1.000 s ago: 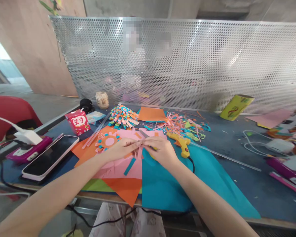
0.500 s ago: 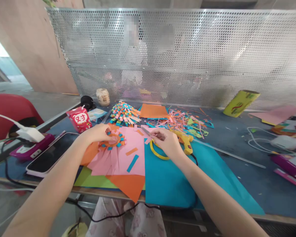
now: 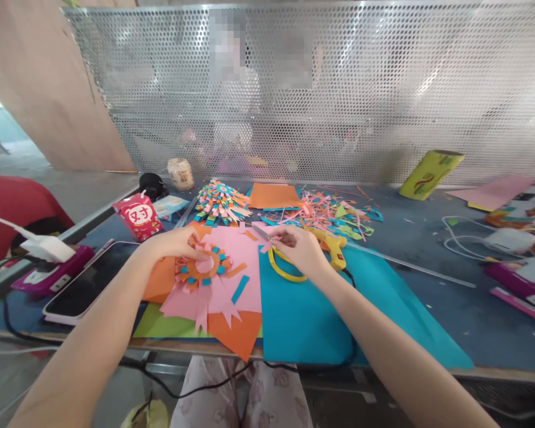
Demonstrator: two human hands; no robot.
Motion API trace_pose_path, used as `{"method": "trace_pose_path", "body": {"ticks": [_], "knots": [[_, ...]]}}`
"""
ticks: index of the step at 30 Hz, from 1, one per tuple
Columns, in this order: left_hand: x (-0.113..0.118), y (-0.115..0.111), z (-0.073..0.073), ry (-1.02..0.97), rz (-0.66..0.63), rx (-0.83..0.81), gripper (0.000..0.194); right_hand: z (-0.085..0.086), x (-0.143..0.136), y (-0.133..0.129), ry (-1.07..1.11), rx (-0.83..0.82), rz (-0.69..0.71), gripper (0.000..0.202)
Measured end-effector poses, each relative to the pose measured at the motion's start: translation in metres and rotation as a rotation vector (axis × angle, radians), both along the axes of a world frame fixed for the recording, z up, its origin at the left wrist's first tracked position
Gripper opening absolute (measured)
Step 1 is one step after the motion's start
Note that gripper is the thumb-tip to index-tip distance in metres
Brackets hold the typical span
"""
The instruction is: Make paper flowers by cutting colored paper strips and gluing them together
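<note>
My left hand (image 3: 185, 242) is closed on the upper edge of a paper rosette (image 3: 203, 274), an orange ring with blue and pink tabs. Pink ribbon-like tails hang from it over a pink sheet (image 3: 245, 297). Held in my right hand (image 3: 294, 244) is a slim, pointed grey metal tool (image 3: 261, 231), its tip toward the left; its kind is not clear. Under that hand a yellow ring (image 3: 288, 275) lies on a large blue sheet (image 3: 312, 327). Beside the hand rests a yellow glue gun (image 3: 336, 249). Loose strips, one blue (image 3: 240, 289) and one orange (image 3: 237, 270), lie between my hands.
Behind my hands stand a layered paper flower (image 3: 223, 199), stacked orange sheets (image 3: 274, 196) and a heap of paper shreds (image 3: 334, 214). A phone (image 3: 87, 285), a purple power strip (image 3: 56, 270) and a red carton (image 3: 139, 217) are at left. A perforated metal panel (image 3: 339, 119) closes off the back.
The rosette has come lower and closer to me in my left hand, showing more of its ring and tails. My right hand stays almost in place with the tool. The view has shifted slightly.
</note>
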State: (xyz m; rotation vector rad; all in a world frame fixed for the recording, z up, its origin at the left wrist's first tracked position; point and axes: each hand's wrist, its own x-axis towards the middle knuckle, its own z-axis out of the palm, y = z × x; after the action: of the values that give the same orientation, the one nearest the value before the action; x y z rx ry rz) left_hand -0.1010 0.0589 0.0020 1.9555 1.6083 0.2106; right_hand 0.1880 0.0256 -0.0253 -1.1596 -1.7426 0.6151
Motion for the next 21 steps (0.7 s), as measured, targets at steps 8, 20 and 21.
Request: {"method": "trace_pose_path", "body": {"ticks": [8,20,21], "knots": [[0.004,-0.008,0.017,-0.058,0.010,-0.006,0.038,-0.003,0.000,0.001,0.004,0.005,0.035,0.008],[0.024,-0.018,0.026,-0.903,0.105,0.000,0.045,0.025,0.004,-0.014,0.691,-0.380,0.342,0.023],[0.027,-0.018,0.024,-0.925,0.106,0.004,0.044,0.027,0.004,-0.017,0.681,-0.403,0.408,0.023]]}}
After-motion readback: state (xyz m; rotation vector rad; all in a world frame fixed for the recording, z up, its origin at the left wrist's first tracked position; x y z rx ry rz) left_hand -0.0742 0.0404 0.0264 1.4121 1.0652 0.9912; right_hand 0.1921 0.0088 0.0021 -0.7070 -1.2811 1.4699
